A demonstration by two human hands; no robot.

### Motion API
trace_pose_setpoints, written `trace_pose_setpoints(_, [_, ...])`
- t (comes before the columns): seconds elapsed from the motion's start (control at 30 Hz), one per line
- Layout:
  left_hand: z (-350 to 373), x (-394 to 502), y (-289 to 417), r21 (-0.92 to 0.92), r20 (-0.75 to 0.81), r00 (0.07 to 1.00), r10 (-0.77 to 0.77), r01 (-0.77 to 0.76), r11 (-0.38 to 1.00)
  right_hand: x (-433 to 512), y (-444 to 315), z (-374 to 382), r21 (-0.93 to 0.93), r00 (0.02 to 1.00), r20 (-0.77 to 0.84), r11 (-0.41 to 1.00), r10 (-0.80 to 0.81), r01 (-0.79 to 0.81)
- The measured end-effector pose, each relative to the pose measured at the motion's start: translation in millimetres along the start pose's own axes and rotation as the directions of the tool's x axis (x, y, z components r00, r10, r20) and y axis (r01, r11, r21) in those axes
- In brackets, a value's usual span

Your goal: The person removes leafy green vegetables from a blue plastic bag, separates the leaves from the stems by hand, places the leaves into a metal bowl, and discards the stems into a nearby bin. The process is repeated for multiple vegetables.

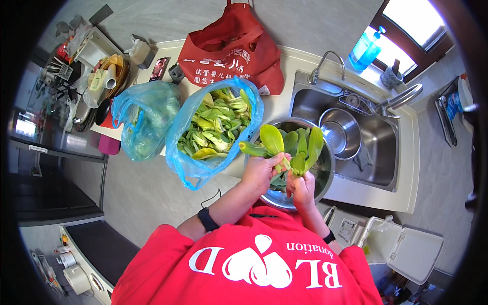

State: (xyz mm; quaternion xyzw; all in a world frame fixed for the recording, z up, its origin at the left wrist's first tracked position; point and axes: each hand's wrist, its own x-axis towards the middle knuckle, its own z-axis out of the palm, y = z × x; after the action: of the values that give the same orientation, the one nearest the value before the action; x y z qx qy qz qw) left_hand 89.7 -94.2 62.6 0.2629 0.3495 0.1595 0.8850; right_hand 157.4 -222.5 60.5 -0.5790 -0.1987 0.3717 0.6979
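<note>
Over a stainless steel bowl (328, 179), my left hand (263, 171) grips leaves at the stem of a green leafy vegetable. My right hand (301, 187) holds the base of the leafy green (303, 152), close beside the left. More leaves lie in the bowl beneath, partly hidden by my hands. Left of the bowl, an open blue plastic bag (177, 160) is full of small leafy greens (217, 126), some yellowish. A second blue plastic bag (148, 133), with greens showing through, stands further left.
The sink (385, 160) at the right holds a metal basin (341, 133), with a faucet (400, 99) behind. A red fabric bag (232, 57) stands at the counter's back, near a phone (159, 68). An open white bin (383, 240) is low at the right.
</note>
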Motion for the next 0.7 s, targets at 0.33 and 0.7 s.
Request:
trace_pose_setpoints(0.33, [-1.8,-3.3,4.1,0.053,0.054,0.999,-0.004,0.002,0.999,-2.2,13.1,-2.2,-0.020,0.992,-0.027,0.992,-0.123,0.123])
trace_pose_setpoints(0.7, [-15.7,-26.9,4.5,0.387,0.181,0.892,-0.414,0.323,0.864,20.4,9.4,-12.5,0.703,0.989,0.116,0.711,-0.088,-0.019])
